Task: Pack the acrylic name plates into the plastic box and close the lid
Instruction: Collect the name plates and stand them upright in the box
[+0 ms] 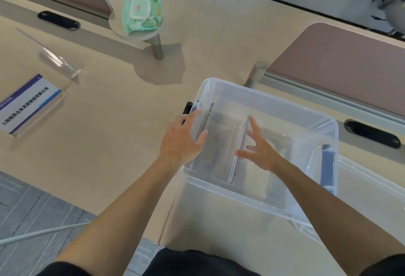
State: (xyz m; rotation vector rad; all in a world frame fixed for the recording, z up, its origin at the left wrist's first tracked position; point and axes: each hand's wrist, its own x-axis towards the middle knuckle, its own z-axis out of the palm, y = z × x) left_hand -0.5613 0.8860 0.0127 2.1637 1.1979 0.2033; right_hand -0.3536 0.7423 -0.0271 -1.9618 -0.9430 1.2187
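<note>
A clear plastic box (263,91) stands open on the beige table in front of me. Inside it two acrylic name plates stand on edge: one (207,131) along the left wall, one (241,144) in the middle. My left hand (184,140) grips the box's left rim, fingers over the wall and the left plate. My right hand (259,151) is inside the box, fingers spread, touching the middle plate's right face. The clear lid (361,186) lies at the box's right. On the table at left lie a name plate with a blue-and-white card (28,105) and an empty clear one (54,56).
A green pack of wet wipes (142,10) sits on a small round stand at the back. Brown desk partitions (341,65) rise at the back left and right. Black cable slots (372,133) are set into the table. A white cable crosses the grey floor at lower left.
</note>
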